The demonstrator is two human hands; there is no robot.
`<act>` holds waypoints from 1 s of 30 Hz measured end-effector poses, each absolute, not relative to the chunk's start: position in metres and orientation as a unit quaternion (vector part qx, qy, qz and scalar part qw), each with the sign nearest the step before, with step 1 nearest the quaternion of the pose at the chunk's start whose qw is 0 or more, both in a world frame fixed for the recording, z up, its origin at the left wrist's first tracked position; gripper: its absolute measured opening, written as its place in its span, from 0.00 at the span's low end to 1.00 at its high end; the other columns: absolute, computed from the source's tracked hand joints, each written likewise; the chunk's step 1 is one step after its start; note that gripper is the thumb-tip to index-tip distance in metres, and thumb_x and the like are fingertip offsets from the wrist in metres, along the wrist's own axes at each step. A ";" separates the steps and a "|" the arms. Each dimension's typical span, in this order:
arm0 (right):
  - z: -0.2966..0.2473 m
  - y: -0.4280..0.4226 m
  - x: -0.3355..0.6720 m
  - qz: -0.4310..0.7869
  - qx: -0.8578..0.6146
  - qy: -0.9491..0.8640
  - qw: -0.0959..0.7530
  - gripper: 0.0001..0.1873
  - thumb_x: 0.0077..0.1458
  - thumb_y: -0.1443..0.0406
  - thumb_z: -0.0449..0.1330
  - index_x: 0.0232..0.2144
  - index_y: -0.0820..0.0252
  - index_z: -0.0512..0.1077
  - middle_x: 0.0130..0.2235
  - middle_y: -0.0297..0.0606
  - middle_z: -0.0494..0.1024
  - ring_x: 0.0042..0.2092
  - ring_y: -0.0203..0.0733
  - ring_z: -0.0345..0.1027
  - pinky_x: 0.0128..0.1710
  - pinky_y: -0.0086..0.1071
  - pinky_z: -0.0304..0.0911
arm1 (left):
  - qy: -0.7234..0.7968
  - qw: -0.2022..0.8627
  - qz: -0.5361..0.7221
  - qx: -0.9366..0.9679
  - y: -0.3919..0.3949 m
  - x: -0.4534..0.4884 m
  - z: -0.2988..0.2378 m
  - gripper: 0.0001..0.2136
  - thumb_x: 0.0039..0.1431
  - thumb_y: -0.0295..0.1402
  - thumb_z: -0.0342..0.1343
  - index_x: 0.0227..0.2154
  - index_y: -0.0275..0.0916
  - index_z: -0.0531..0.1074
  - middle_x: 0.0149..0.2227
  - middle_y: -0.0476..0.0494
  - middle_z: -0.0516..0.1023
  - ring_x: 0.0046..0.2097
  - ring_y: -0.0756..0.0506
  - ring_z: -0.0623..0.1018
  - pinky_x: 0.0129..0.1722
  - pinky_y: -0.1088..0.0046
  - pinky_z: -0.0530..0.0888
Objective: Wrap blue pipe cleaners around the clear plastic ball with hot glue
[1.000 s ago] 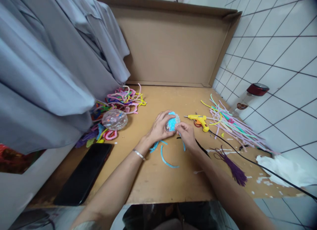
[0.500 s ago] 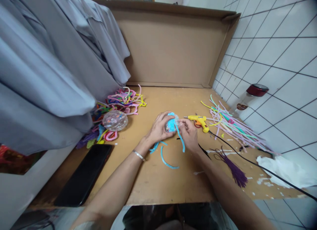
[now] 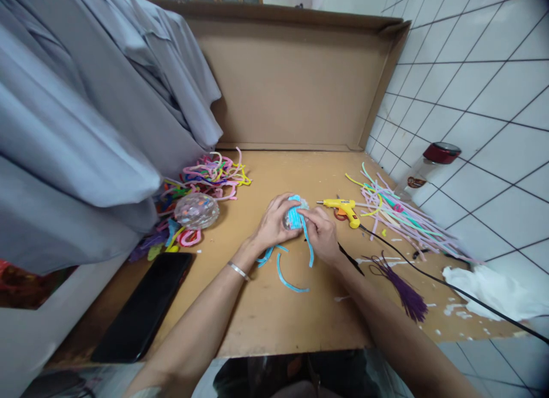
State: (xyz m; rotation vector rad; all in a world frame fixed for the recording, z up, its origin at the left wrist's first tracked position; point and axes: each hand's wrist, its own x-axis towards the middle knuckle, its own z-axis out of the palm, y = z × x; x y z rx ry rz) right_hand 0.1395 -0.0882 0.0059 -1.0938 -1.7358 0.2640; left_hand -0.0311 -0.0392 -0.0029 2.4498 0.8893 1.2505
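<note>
My left hand (image 3: 274,221) is wrapped round a small clear plastic piece (image 3: 303,203) with rows of light blue pipe cleaner laid side by side on its face. Against its right side, my right hand (image 3: 322,232) has its fingertips closed on a blue pipe cleaner (image 3: 307,243), whose loose end hangs toward the table. A curved blue pipe cleaner (image 3: 288,282) and a few short blue pieces (image 3: 268,255) lie below my hands. Just right of my right hand rests a yellow glue gun (image 3: 343,206), touched by neither hand.
Left: a clear faceted plastic piece (image 3: 197,211) by a pile of coloured pipe cleaners (image 3: 214,172), and a black phone (image 3: 143,306). Right: pastel pipe cleaners (image 3: 412,218), a purple tassel (image 3: 405,292), white tissue (image 3: 489,292), a red-lidded jar (image 3: 429,166) and the glue gun's cord (image 3: 429,278).
My right fingers have moved slightly left, onto the blue rows and strip. The strip's hanging end has swung a little left. My left hand keeps its hold.
</note>
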 end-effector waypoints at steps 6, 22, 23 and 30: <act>0.006 -0.087 0.139 0.153 -0.468 -0.690 0.530 0.18 0.59 0.68 0.50 0.42 0.53 0.79 0.33 0.37 0.71 0.37 0.40 0.67 0.37 0.34 0.66 | 0.311 0.142 0.425 0.838 -0.042 -0.029 -0.002 0.29 0.47 0.37 0.66 0.53 0.40 0.67 0.60 0.33 0.64 0.62 0.35 0.67 0.61 0.53 0.67; 0.004 -0.084 0.139 0.204 -0.451 -0.669 0.555 0.18 0.58 0.68 0.52 0.41 0.53 0.80 0.31 0.36 0.69 0.35 0.38 0.64 0.35 0.32 0.64 | 0.317 0.134 0.428 0.835 -0.042 -0.026 0.000 0.32 0.46 0.37 0.66 0.55 0.41 0.63 0.59 0.35 0.66 0.61 0.36 0.68 0.61 0.54 0.66; 0.004 -0.084 0.139 0.206 -0.452 -0.668 0.555 0.18 0.58 0.68 0.52 0.41 0.53 0.80 0.31 0.36 0.69 0.35 0.38 0.64 0.35 0.32 0.63 | 0.317 0.134 0.430 0.834 -0.042 -0.026 0.000 0.32 0.46 0.37 0.66 0.55 0.41 0.63 0.59 0.35 0.67 0.61 0.35 0.68 0.61 0.53 0.66; 0.006 -0.085 0.139 0.222 -0.457 -0.663 0.550 0.16 0.59 0.66 0.53 0.42 0.52 0.80 0.33 0.36 0.70 0.36 0.39 0.65 0.36 0.32 0.64 | 0.317 0.140 0.434 0.831 -0.044 -0.026 0.003 0.32 0.46 0.35 0.66 0.55 0.40 0.61 0.58 0.34 0.67 0.60 0.36 0.68 0.60 0.53 0.67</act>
